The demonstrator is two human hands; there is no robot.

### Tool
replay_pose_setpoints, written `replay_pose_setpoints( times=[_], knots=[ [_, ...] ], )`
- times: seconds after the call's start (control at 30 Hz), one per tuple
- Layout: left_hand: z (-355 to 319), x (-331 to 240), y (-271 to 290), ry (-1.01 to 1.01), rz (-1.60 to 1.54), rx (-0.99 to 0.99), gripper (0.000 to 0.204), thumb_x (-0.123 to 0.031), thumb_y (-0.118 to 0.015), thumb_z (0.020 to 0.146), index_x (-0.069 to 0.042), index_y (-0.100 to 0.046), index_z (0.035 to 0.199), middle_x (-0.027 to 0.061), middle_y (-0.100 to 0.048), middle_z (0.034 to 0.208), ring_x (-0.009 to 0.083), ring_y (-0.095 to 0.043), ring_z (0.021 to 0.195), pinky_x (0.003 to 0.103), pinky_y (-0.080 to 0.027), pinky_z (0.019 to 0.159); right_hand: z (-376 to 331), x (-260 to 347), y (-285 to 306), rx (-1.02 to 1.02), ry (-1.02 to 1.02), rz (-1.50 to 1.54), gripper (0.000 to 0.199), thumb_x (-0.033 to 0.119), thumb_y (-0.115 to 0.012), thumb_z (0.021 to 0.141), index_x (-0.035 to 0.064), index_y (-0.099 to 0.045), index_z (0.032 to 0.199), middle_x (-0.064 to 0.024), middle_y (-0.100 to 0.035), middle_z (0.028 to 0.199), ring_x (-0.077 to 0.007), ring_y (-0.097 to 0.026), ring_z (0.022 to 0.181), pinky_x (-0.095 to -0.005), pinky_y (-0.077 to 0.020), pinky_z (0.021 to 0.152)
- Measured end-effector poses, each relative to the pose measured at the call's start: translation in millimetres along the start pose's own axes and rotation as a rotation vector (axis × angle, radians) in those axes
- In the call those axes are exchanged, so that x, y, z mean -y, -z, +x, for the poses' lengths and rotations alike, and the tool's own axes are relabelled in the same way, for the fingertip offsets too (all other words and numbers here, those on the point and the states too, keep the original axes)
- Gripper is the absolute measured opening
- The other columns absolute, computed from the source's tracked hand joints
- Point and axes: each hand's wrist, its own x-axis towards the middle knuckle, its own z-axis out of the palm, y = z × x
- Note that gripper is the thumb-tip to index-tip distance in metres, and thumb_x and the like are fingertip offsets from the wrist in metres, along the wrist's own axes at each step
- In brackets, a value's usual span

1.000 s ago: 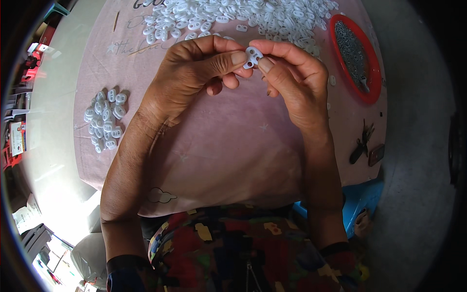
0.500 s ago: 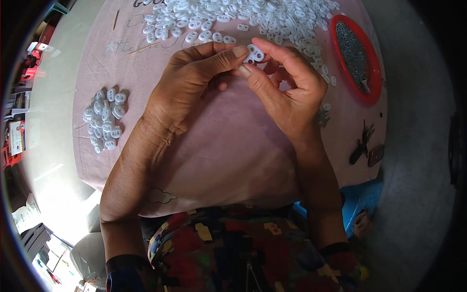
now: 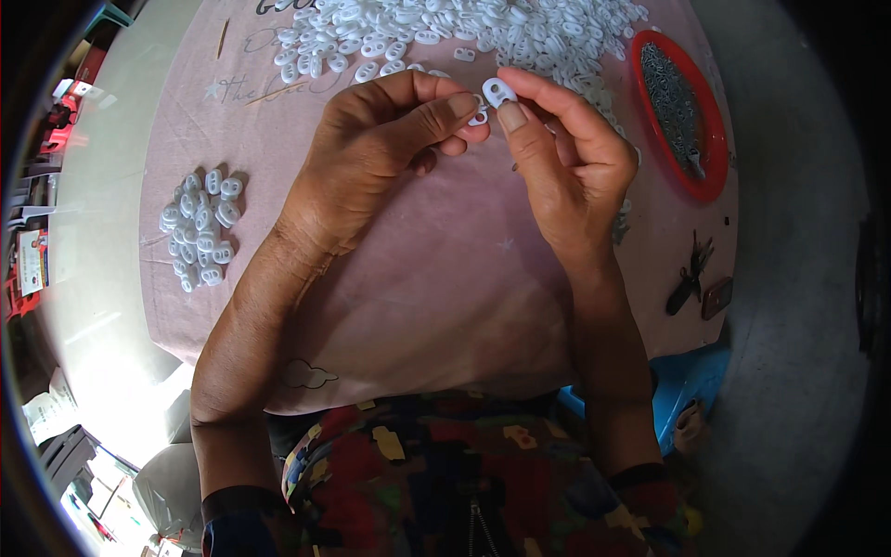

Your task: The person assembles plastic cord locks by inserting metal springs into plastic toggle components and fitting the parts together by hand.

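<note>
Multicoloured clothing (image 3: 418,464) shows below the near edge of a pink-clothed desk (image 3: 427,306); beyond it, at left, lies a small pile of white plastic two-hole pieces (image 3: 200,227). Both hands, raised over the desk, are nearly closed in pinches: the left hand (image 3: 357,162) grips one white piece (image 3: 478,119), the right hand (image 3: 580,172) an adjacent oval piece (image 3: 498,91). Farther off, a red oval tray (image 3: 715,139) holds small metal parts (image 3: 673,102), beside a large heap of white pieces (image 3: 445,28)

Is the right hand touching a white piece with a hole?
Touching. In the head view, the right hand pinches a white piece between thumb and index finger.
</note>
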Motion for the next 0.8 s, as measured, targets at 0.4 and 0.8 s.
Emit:
replay_pose_setpoints(
  times=[0.4,0.8],
  knots=[
    [2.4,4.9,3.0,-0.010,-0.120,0.020,0.021,-0.019,-0.063,0.091,-0.002,-0.063,0.104,0.0044,-0.068,0.089,0.0059,-0.059,0.078,0.019,-0.043,0.066,1.4,3.4,1.2,-0.073,-0.123,0.103,0.026,0.004,-0.065,0.087,-0.0006,-0.065,0.112,-0.0052,-0.068,0.092,-0.0024,-0.052,0.068,-0.0161,-0.0385,0.055],
    [0.0,-0.1,-0.8,-0.040,0.071,0.022,0.017,-0.017,-0.065,0.089,-0.004,-0.065,0.100,0.0006,-0.065,0.084,0.0053,-0.059,0.076,0.019,-0.043,0.066,-0.7,1.5,-1.5,0.018,0.036,-0.012,0.024,-0.005,-0.064,0.086,-0.0051,-0.064,0.110,-0.0057,-0.067,0.096,-0.0060,-0.059,0.083,-0.0164,-0.0452,0.070]
  ],
)
